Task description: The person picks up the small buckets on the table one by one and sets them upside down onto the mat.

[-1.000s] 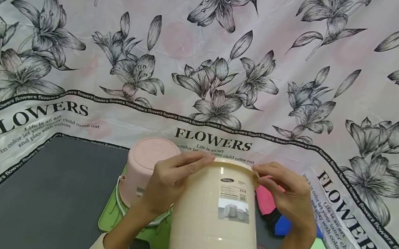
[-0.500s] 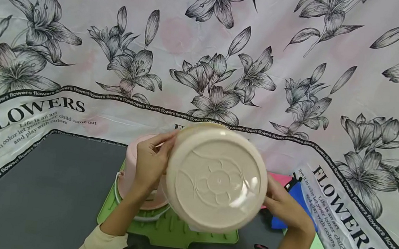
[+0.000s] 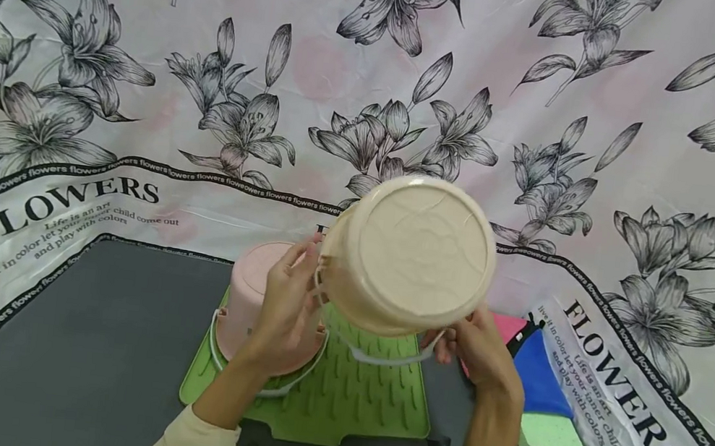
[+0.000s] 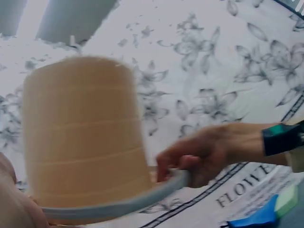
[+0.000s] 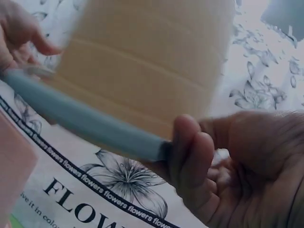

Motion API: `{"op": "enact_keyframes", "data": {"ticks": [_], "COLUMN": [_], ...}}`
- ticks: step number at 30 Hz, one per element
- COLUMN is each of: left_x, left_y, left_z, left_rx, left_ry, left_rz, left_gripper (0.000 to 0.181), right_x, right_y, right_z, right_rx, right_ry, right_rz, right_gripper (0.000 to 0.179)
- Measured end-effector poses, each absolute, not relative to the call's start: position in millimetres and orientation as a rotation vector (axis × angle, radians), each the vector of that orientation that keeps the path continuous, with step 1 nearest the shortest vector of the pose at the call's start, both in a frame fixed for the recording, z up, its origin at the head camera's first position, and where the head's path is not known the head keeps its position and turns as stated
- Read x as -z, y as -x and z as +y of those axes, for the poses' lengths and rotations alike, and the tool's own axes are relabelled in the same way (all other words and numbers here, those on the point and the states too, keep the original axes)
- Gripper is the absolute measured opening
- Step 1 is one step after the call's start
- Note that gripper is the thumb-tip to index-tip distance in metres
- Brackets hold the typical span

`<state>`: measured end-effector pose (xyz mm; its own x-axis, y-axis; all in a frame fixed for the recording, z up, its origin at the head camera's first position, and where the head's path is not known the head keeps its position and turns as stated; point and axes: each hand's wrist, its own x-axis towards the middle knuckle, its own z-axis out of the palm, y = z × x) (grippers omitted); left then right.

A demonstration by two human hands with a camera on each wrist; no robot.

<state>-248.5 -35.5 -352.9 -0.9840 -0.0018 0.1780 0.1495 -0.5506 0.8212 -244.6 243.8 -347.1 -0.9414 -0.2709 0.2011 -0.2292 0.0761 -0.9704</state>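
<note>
A cream plastic bucket (image 3: 422, 255) is held tilted above the green mat in the head view, its round base towards me and its mouth turned down and away. The bucket's pale grey handle (image 3: 382, 360) hangs in an arc below it. My left hand (image 3: 286, 310) grips the bucket at its left rim, where the handle joins. On the other side my right hand (image 3: 481, 352) pinches the rim by the handle's right end, its curled fingers (image 5: 190, 152) showing close up in the right wrist view. The bucket's inside is hidden.
An upside-down pink bucket (image 3: 251, 270) with a white handle stands on the ribbed green mat (image 3: 370, 413), partly behind my left arm. To the right lie a blue cloth-like piece (image 3: 544, 381), a pink piece (image 3: 506, 327) and a light green block (image 3: 551, 436). A flower-printed sheet (image 3: 210, 127) hangs behind.
The cream bucket has gone from upright, label showing, to tipped over with its base towards me, and has risen. Its handle now hangs below. Both hands have moved along the rim.
</note>
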Motion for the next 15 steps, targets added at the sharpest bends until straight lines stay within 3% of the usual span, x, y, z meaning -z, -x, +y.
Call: {"op": "enact_keyframes", "data": {"ticks": [7,15], "left_x": [371,409], "left_y": [237,239], "left_z": [8,37], "left_rx": [2.476,2.324], "left_ry": [0.253,0.274], "left_rz": [-1.786,-1.940], "left_gripper": [0.084,0.093], "right_x": [345,365], "right_y": [242,245], "right_z": [260,288], "right_rx": [2.057,1.699], "right_ry": [0.172,0.011], "right_rz": [2.241,2.399], "right_gripper": [0.012,0.030]}}
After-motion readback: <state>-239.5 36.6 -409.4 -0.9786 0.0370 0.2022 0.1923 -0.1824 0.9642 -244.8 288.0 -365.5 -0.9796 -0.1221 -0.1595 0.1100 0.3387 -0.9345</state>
